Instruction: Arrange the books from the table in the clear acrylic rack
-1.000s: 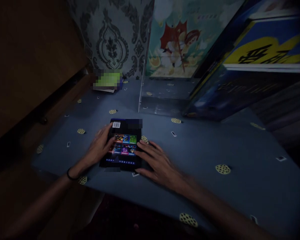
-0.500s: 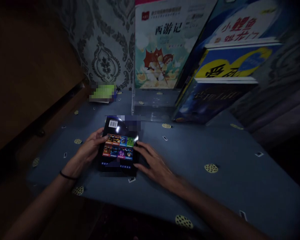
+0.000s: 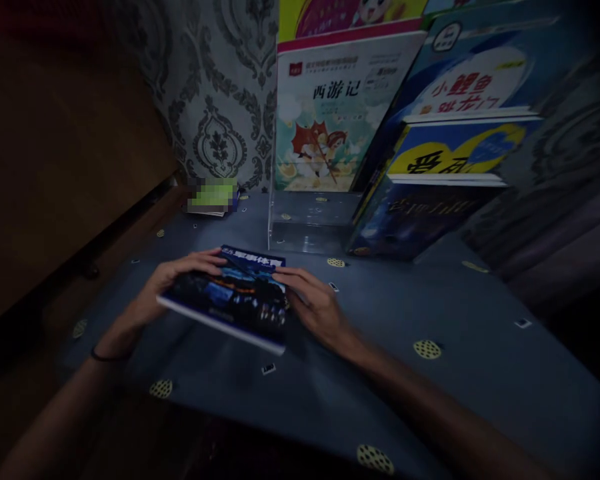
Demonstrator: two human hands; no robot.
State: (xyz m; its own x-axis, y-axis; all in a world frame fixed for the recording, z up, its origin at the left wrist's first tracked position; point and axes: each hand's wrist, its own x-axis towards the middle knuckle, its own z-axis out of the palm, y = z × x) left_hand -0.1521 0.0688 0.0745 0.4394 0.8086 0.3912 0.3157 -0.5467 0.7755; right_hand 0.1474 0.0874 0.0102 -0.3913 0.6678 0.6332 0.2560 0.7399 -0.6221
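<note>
A dark blue book with white lettering along its top edge is held between my two hands, tilted so its white page edge faces me. My left hand grips the left side, fingers lying over the cover and the thumb hidden. On the opposite side, my right hand holds the right edge with fingertips on the cover and the thumb beneath. The near edge seems lifted off the table; whether the far edge touches it I cannot tell.
A clear acrylic rack stands at the back of the patterned grey-blue tablecloth, holding a white storybook and several books on the right, a dark blue one in front. A green book lies by the wall. Brown furniture borders the left.
The book has been turned over: the back cover with barcode showed before, the titled front cover shows now. Its near edge has risen. The view has tipped up slightly.
</note>
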